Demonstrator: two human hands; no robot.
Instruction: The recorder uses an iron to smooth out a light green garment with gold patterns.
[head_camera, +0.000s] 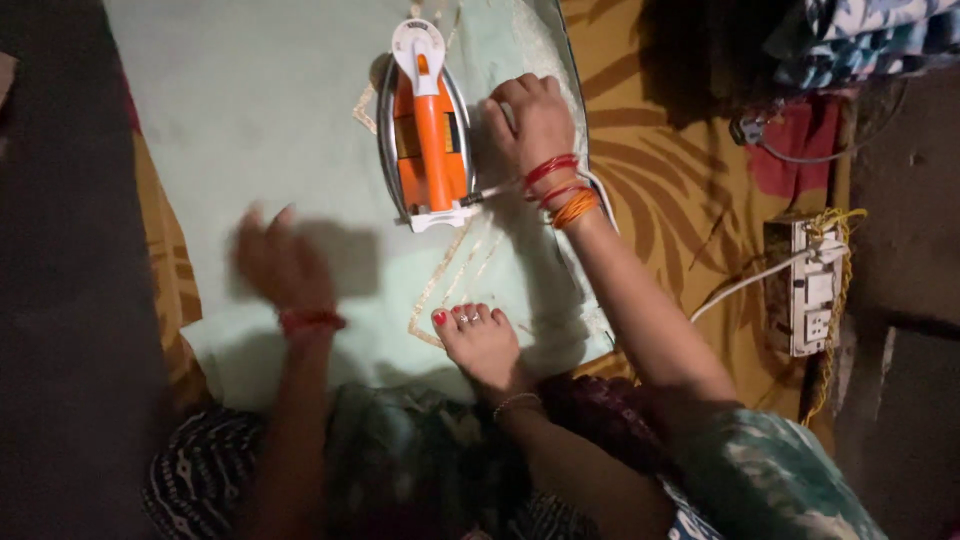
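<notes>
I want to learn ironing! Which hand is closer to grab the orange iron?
The right hand, probably. It rests on the pale cloth right beside the orange iron, near its handle. The left hand is blurred and farther off, down on the other side of the iron.

orange iron (428, 130) on pale cloth (270, 110)

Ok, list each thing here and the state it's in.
Iron: flat on the cloth, not held.
Pale green cloth: spread flat.
Right hand: curled on the cloth beside the iron.
Left hand: blurred, open, above the cloth.
White cord: runs to the socket board.
</notes>
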